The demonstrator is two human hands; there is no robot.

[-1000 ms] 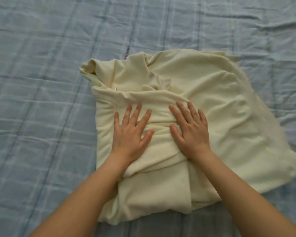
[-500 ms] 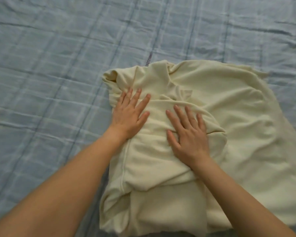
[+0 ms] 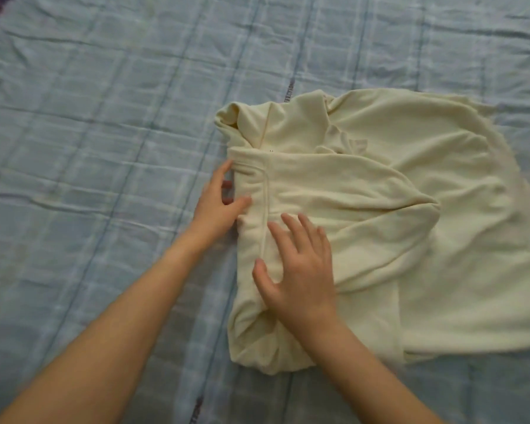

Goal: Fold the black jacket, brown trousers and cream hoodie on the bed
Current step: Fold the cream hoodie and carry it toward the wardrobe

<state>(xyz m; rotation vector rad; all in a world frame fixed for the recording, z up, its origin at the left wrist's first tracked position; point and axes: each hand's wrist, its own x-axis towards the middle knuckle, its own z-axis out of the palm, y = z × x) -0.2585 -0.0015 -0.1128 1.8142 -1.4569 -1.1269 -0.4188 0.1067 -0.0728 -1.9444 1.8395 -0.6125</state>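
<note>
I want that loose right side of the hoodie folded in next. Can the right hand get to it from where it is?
Probably yes. The right hand lies flat on the folded part of the cream hoodie, and the loose side spreads on the bed just beyond it with nothing lying between.

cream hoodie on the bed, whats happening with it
A person is folding the cream hoodie on the blue checked bedsheet. The left hand touches its folded left edge, thumb on top, while the right hand presses flat on the fabric. The right side is not folded in yet.
</note>
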